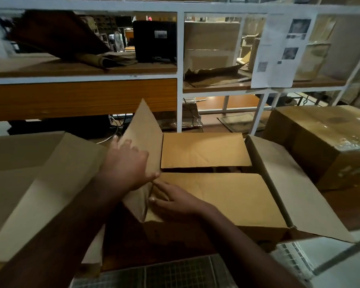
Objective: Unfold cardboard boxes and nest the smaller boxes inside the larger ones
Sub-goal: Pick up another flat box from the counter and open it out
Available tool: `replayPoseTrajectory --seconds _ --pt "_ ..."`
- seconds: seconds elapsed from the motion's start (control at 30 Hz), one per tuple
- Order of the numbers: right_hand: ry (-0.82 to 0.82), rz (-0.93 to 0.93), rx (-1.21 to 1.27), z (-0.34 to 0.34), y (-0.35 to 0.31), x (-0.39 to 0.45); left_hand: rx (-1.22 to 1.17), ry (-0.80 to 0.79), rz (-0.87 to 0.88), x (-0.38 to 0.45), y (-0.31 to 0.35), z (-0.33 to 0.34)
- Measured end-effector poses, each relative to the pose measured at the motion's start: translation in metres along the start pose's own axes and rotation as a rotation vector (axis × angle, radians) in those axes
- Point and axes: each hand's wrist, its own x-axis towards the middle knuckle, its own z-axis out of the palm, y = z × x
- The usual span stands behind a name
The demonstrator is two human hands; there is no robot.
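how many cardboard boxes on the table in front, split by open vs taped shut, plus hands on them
Open cardboard boxes: 2, the middle box and the large box to its left
Taped shut boxes: 1, the wrapped box
Hands: 2, left hand and right hand, both on the middle box's flaps
Total: 5

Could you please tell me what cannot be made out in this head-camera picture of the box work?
- Inside of the middle box: hidden by its two folded flaps.
- Left hand fingertips: hidden behind the raised flap.
- Big box on the left: cut off by the frame edge.
- Sheet on the shelf frame: print too blurred to read.
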Motion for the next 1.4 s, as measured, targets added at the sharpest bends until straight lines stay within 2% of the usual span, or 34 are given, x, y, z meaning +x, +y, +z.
replayPoseTrajectory --seconds 0.03,0.1,0.2,0.27,0.33,0.43,0.53,0.7,0.8,0.87,0.97,1.03,1.1,1.17,1.27,1.4 --pt "-0.018 0.002 -0.047 -0.002 0.005 0.001 0.042 -0.059 -0.018 0.008 -0.006 0.01" --pt "0.008 0.001 -0.088 -0.006 0.016 0.002 -0.03 -0.145 0.002 0.025 -0.015 0.035" --pt "0.093 0.038 -0.1 -0.016 0.033 0.001 -0.304 -0.186 0.045 0.038 -0.01 0.082" --pt "0.139 0.119 -0.079 -0.028 0.042 0.001 -0.49 -0.213 0.005 0.041 -0.004 0.113" --pt "0.197 0.203 -0.17 -0.042 0.05 0.004 -0.622 -0.246 -0.028 0.042 0.003 0.13" --pt "0.293 0.356 -0.423 -0.063 0.062 0.006 -0.689 -0.212 -0.034 0.046 0.013 0.135" --pt "0.365 0.445 -0.353 -0.081 0.067 0.002 -0.762 -0.165 -0.065 0.05 0.017 0.14" --pt "0.654 0.291 -0.281 -0.098 0.041 -0.012 -0.942 -0.179 -0.198 0.07 0.018 0.135" --pt "0.753 0.186 -0.269 -0.099 0.019 -0.024 -1.245 -0.239 -0.393 0.085 0.014 0.134" --pt "0.83 0.112 -0.326 -0.099 0.005 -0.035 -1.431 -0.238 -0.383 0.084 0.01 0.132" --pt "0.941 0.026 -0.413 -0.095 -0.014 -0.05 -1.366 -0.285 -0.161 0.081 0.008 0.129" --pt "1.007 -0.027 -0.502 -0.089 -0.027 -0.061 -1.151 -0.338 -0.053 0.085 0.004 0.138" --pt "1.052 -0.059 -0.606 -0.083 -0.043 -0.075 -1.052 -0.328 -0.093 0.083 0.006 0.146" --pt "1.075 -0.038 -0.661 -0.074 -0.061 -0.091 -1.061 -0.296 -0.123 0.069 0.01 0.149" --pt "1.057 0.158 -0.638 -0.059 -0.095 -0.116 -1.094 -0.266 -0.098 0.059 0.016 0.139" --pt "0.814 0.554 -0.577 -0.038 -0.129 -0.158 -0.905 -0.204 -0.047 0.092 0.015 0.167"
